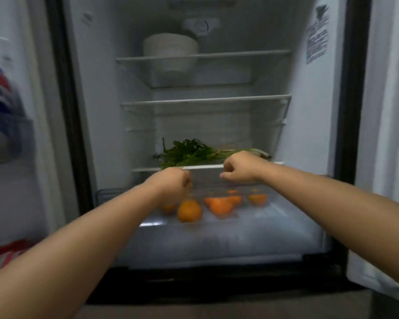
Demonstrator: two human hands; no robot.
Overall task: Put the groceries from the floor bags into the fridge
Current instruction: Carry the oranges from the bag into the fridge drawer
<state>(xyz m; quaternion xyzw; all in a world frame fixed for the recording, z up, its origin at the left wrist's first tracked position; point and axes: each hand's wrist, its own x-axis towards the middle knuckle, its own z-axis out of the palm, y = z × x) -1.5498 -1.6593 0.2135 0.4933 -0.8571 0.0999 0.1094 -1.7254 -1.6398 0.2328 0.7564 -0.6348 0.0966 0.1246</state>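
While both arms reach in, here's the rundown:

step: looks like the drawer-loading bit, or wrapping it up. Both hands sit over the open crisper drawer (286, 217) at about 6 o'clock of the fridge (309, 125).

left hand (171, 183): curled up just above the oranges (219, 204). Grip seems pressed together, and I can't tell if anything's in it, the shot is blurry.

right hand (241, 166): at 3 o'clock of the left one, fingers curled, close to the drawer's clear cover (207, 178). Can't tell whether it's actually pinching the edge.

oranges: already loose in the drawer, several of them, well apart from the front lip.

greens (189, 153): lying on the shelf right over the drawer, at 12 o'clock of the hands.

bowl (171, 49): top shelf, around 12 o'clock.

door (7, 125): at 9 o'clock, some blurry packs in the bins.

next: my guess is pull the hands out, then push the drawer in or go back to the bags, which aren't in view.
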